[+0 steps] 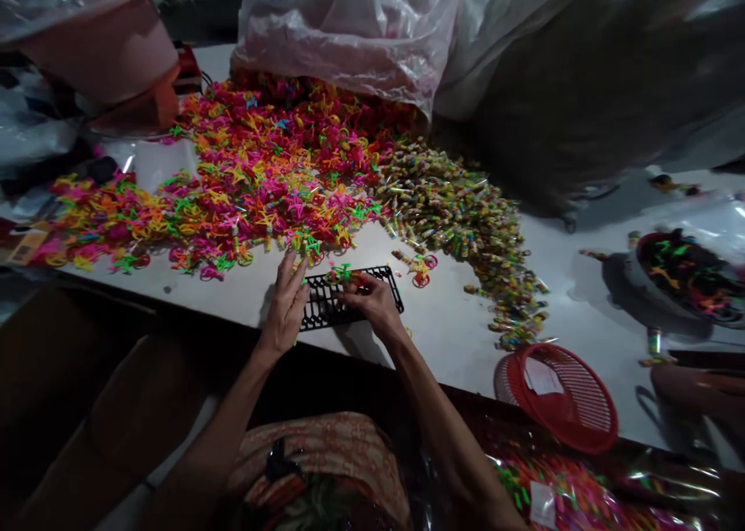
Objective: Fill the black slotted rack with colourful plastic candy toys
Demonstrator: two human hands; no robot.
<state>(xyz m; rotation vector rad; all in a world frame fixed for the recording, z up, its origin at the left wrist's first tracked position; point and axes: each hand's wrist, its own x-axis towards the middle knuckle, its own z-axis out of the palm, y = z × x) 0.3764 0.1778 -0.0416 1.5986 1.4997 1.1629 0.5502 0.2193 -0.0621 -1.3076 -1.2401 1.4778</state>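
Numerous plastic toys (250, 182) lie at eleven o'clock from the black rack (326, 307) on the white table (454, 306). Left hand (285, 302), nine o'clock: fingers straight, hold undetermined. Right hand (377, 304), three o'clock: fingers narrowed, contents undetermined. Wrapped tubes (459, 209): two o'clock.

Bears, across a white tabletop (442, 321), heaped bright plastic pieces (261, 182), an adjoining pile of small tubes (459, 205), a black slotted rack (329, 304) by the near edge and a red basket (559, 424).
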